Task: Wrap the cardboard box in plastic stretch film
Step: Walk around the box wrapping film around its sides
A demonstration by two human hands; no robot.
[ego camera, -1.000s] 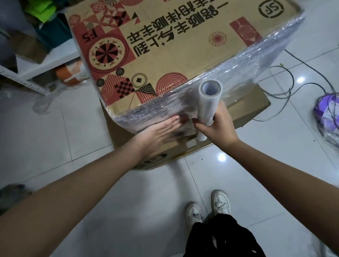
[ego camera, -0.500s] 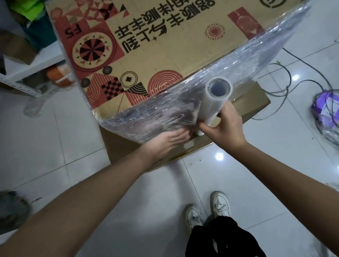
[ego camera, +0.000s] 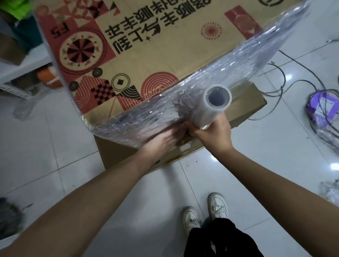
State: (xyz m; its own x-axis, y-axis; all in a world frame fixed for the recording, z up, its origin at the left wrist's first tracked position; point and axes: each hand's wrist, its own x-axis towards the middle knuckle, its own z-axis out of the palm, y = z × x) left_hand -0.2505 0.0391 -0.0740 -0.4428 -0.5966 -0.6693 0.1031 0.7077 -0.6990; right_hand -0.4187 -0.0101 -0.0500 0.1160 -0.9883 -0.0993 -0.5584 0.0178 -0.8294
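— What has shifted since a second ago?

— Closer now: the cardboard box [ego camera: 178,37] fills more of my view, and the film roll [ego camera: 216,107] has tipped so its hollow core faces me. My left hand [ego camera: 161,143] has slid lower on the wrapped side.

— Where are your fingers?

— My right hand [ego camera: 215,133] is clamped round the roll's lower end, the roll rising toward twelve o'clock from my fist. My left fingers [ego camera: 174,131] lie flat and together on the stretch film [ego camera: 144,122], touching the right hand at three o'clock.

— And the box?

— It sits on a plain carton [ego camera: 247,106] on the tiled floor [ego camera: 66,155], at twelve o'clock from both hands.
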